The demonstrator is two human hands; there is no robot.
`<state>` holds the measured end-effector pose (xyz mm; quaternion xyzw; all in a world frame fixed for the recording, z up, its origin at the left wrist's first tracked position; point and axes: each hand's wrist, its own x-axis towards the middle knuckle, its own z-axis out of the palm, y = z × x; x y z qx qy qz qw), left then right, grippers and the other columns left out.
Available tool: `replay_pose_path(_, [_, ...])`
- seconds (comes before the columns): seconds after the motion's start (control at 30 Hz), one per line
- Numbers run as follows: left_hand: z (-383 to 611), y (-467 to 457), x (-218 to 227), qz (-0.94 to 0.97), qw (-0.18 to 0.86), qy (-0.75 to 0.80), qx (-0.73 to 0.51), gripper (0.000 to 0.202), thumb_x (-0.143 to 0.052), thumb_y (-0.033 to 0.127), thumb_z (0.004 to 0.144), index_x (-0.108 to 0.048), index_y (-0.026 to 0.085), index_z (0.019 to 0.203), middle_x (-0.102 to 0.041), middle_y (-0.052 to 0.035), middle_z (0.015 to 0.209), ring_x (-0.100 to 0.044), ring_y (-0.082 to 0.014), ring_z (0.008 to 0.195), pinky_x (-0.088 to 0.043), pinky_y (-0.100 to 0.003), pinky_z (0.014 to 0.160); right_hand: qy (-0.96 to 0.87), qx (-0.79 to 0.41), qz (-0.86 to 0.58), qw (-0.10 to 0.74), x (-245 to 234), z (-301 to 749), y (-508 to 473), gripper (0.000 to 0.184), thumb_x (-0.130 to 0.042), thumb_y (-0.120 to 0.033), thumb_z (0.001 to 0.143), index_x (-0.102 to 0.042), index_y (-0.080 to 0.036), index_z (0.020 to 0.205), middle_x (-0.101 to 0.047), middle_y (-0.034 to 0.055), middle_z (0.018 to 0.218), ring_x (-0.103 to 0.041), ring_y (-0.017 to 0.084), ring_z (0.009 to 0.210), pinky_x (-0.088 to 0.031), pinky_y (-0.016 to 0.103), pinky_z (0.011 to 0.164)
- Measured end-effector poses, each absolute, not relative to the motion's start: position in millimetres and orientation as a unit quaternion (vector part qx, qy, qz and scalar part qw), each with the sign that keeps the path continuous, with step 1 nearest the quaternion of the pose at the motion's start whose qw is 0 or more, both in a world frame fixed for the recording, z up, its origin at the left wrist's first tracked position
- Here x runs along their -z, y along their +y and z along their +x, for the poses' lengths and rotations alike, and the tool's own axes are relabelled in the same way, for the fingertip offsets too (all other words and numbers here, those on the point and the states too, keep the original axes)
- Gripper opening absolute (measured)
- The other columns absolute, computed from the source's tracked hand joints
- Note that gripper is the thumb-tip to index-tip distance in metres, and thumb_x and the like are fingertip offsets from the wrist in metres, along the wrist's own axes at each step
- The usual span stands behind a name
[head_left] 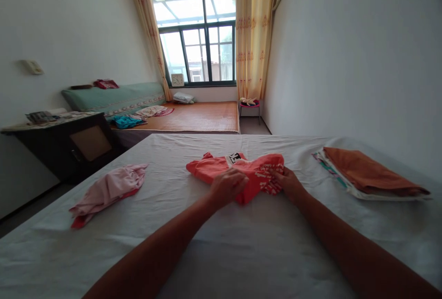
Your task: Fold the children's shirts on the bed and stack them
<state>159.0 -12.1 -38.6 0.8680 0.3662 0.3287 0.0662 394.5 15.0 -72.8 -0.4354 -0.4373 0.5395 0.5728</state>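
A coral-red garment [221, 168] with a white printed patch lies crumpled in the middle of a bed covered by a white sheet [241, 248]. My left hand [228, 186] rests on the garment's near edge with its fingers curled into the cloth. My right hand [287, 181] pinches the patterned right part of the same garment. Both forearms reach in from the bottom of the view.
A crumpled pink garment [110, 188] lies on the sheet at the left. A stack of folded clothes [366, 172], orange on top, sits at the right by the wall. Beyond are a dark cabinet [65, 144], a second bed with a mat [193, 117], a stool [249, 105] and a window.
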Motion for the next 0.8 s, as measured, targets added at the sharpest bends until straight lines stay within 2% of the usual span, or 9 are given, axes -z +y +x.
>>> replay_pose_path(0.07, [132.2, 12.0, 45.7, 0.804, -0.002, 0.475, -0.357, 0.029, -0.041, 0.027, 0.092, -0.065, 0.023, 0.108, -0.064, -0.0050, 0.115, -0.055, -0.0195, 0.110, -0.041, -0.034, 0.100, -0.436, -0.530, -0.395, 0.610, 66.9, 404.2, 19.8, 0.032, -0.081, -0.037, 0.058, -0.066, -0.020, 0.080, -0.073, 0.0034, 0.083, -0.068, 0.023, 0.074, -0.055, 0.038, 0.070])
replay_pose_path(0.13, [103.1, 33.4, 53.0, 0.761, -0.040, 0.563, -0.320, 0.035, -0.044, 0.023, 0.089, -0.058, 0.019, 0.121, -0.056, -0.0087, 0.129, -0.047, -0.0232, 0.122, -0.035, -0.039, 0.105, -0.467, -0.534, -0.348, 0.613, 58.9, 414.3, 23.1, 0.028, -0.082, -0.034, 0.055, -0.062, -0.020, 0.071, -0.072, 0.0046, 0.099, -0.067, 0.022, 0.080, -0.055, 0.037, 0.072])
replay_pose_path(0.23, [69.6, 49.0, 63.6, 0.741, -0.034, 0.638, -0.207, 0.042, -0.049, 0.029, 0.087, -0.054, 0.015, 0.126, -0.055, -0.0130, 0.131, -0.048, -0.0270, 0.120, -0.037, -0.041, 0.102, -0.499, -0.528, -0.347, 0.593, 56.5, 431.9, 29.0, 0.027, -0.081, -0.031, 0.055, -0.059, -0.019, 0.065, -0.067, 0.0062, 0.115, -0.067, 0.021, 0.081, -0.054, 0.032, 0.067])
replay_pose_path(0.37, [53.2, 50.2, 65.6, 0.735, -0.032, 0.659, -0.158, 0.043, -0.050, 0.038, 0.086, -0.055, 0.020, 0.125, -0.062, -0.0112, 0.121, -0.053, -0.0274, 0.112, -0.041, -0.039, 0.095, -0.485, -0.478, -0.412, 0.605, 75.7, 456.3, 41.1, 0.028, -0.080, -0.028, 0.053, -0.065, -0.019, 0.075, -0.072, 0.0050, 0.093, -0.067, 0.020, 0.077, -0.052, 0.030, 0.069])
replay_pose_path(0.47, [50.3, 51.5, 57.6, 0.742, 0.000, 0.650, -0.162, 0.033, -0.051, 0.034, 0.084, -0.065, 0.023, 0.112, -0.068, -0.0077, 0.109, -0.059, -0.0248, 0.103, -0.043, -0.035, 0.092, -0.484, -0.481, -0.456, 0.571, 86.5, 467.6, 45.8, 0.034, -0.078, -0.030, 0.056, -0.068, -0.019, 0.086, -0.072, 0.0025, 0.081, -0.066, 0.018, 0.071, -0.052, 0.030, 0.065])
replay_pose_path(0.6, [41.9, 56.9, 41.1, 0.698, 0.058, 0.629, -0.338, 0.027, -0.050, 0.032, 0.082, -0.070, 0.022, 0.097, -0.071, -0.0037, 0.097, -0.062, -0.0209, 0.092, -0.047, -0.030, 0.084, -0.468, -0.500, -0.477, 0.550, 82.5, 466.7, 45.1, 0.034, -0.075, -0.031, 0.059, -0.069, -0.021, 0.092, -0.072, 0.0024, 0.083, -0.067, 0.017, 0.072, -0.053, 0.029, 0.062])
replay_pose_path(0.7, [30.1, 55.1, 25.7, 0.616, 0.146, 0.560, -0.534, 0.034, -0.052, 0.040, 0.081, -0.070, 0.017, 0.097, -0.071, -0.0049, 0.090, -0.062, -0.0189, 0.082, -0.050, -0.029, 0.074, -0.471, -0.464, -0.399, 0.635, 76.7, 464.8, 48.5, 0.037, -0.076, -0.028, 0.057, -0.068, -0.022, 0.092, -0.072, 0.0030, 0.092, -0.067, 0.018, 0.083, -0.053, 0.032, 0.075])
replay_pose_path(0.77, [19.7, 47.3, 16.2, 0.607, 0.261, 0.490, -0.569, 0.040, -0.057, 0.048, 0.078, -0.071, 0.014, 0.096, -0.070, -0.0071, 0.090, -0.062, -0.0180, 0.075, -0.051, -0.029, 0.068, -0.480, -0.392, -0.398, 0.676, 76.5, 470.2, 53.3, 0.032, -0.070, -0.034, 0.062, -0.067, -0.022, 0.092, -0.071, 0.0045, 0.099, -0.066, 0.020, 0.088, -0.052, 0.034, 0.080])
replay_pose_path(0.8, [14.2, 41.8, 12.4, 0.626, 0.329, 0.461, -0.536, 0.041, -0.062, 0.049, 0.074, -0.072, 0.014, 0.094, -0.070, -0.0081, 0.087, -0.062, -0.0178, 0.071, -0.052, -0.030, 0.065, -0.484, -0.348, -0.426, 0.681, 77.8, 475.4, 55.7, 0.030, -0.066, -0.036, 0.064, -0.067, -0.021, 0.090, -0.070, 0.0057, 0.099, -0.066, 0.021, 0.089, -0.052, 0.035, 0.080])
